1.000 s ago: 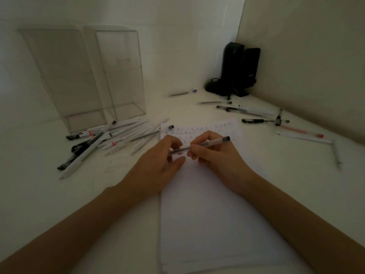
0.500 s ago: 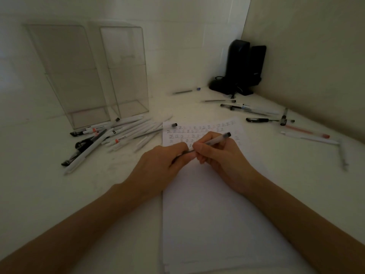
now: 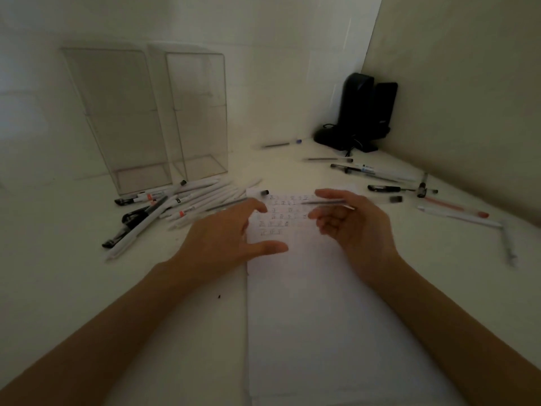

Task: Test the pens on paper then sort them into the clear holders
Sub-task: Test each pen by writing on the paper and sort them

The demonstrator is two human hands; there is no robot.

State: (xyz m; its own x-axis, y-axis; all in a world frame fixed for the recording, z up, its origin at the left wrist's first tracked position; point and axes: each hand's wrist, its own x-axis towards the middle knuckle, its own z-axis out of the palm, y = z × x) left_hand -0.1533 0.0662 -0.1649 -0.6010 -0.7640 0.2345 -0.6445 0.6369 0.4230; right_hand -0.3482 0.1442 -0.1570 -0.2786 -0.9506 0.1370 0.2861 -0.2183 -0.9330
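Both clear holders (image 3: 140,118) stand empty at the back left of the table (image 3: 58,273), side by side, so none of the sorting has been done as far as I can see. The testing looks well under way, though: the top of the paper (image 3: 322,317) carries about 5 short rows of small scribbled marks, while the rest of the sheet toward the near edge is bare. A heap of mostly white pens (image 3: 181,203) lies just in front of the holders, and a looser scatter of dark and clear pens (image 3: 380,180) is spread toward the back right corner, near a black device (image 3: 363,112) against the wall. I cannot tell which pile has been tried and which has not. A small loose cap (image 3: 265,192) sits at the paper's top edge.

The right hand (image 3: 360,227) hovers over the marked rows, palm turned inward, fingers loosely curled and mostly open; a thin clear pen (image 3: 325,202) lies across its fingertips, pinched lightly between thumb and forefinger as best I can judge through the blur. The left hand (image 3: 228,238) is spread wide just left of it, thumb out over the paper's edge, holding nothing.
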